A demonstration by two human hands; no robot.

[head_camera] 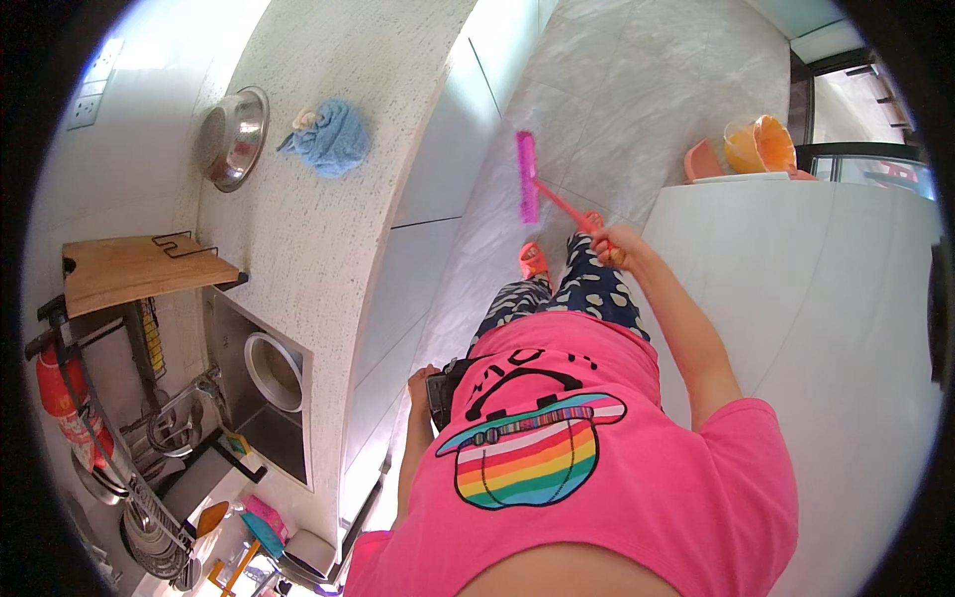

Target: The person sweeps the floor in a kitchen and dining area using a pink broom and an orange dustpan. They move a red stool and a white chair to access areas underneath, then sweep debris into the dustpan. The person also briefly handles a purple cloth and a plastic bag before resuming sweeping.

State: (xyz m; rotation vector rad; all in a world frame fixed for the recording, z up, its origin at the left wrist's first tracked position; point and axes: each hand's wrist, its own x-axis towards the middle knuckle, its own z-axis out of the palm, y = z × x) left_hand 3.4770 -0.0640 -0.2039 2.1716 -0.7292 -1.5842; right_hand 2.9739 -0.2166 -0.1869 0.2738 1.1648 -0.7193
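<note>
My right hand (621, 249) is closed around the red handle (561, 200) of a broom. The broom's magenta bristle head (527, 179) is down at the tiled floor, ahead of my orange sandals (533, 260). At my left side, my left hand (422, 386) is beside a black device or pouch (442, 392) at my waist. Most of its fingers are hidden, so its grip is unclear.
A countertop (313, 224) runs along my left, bearing a metal basin (235, 138), a blue cloth (333, 140) and a sink (272, 440) with a white pot (257, 351). A white cabinet (791, 298) stands right; beyond it are a yellow bucket (746, 148) and pink dustpan (701, 161).
</note>
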